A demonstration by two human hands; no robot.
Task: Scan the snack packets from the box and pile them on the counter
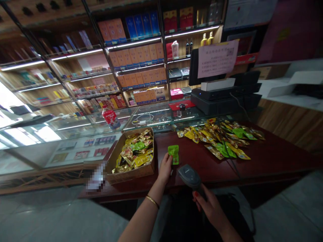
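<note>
Between the fingers of my left hand (165, 167) is a small green snack packet (174, 154), held up over the counter. My right hand (207, 202) grips the handle of a dark grey barcode scanner (189, 176), whose head points toward the packet. To the left of my left hand stands an open cardboard box (134, 175) holding gold, yellow and green snack packets (138, 146). Another heap of similar packets (214, 132) lies spread on the counter to the right, with a dark cable across it.
The dark red counter (174, 183) meets a glass display case (148, 116). Behind the heap stand a cash register base (227, 101) and a monitor bearing a pink paper sign (217, 58). A red-labelled bottle (111, 117) stands on the glass at left. Shelves of boxes (140, 55) line the wall.
</note>
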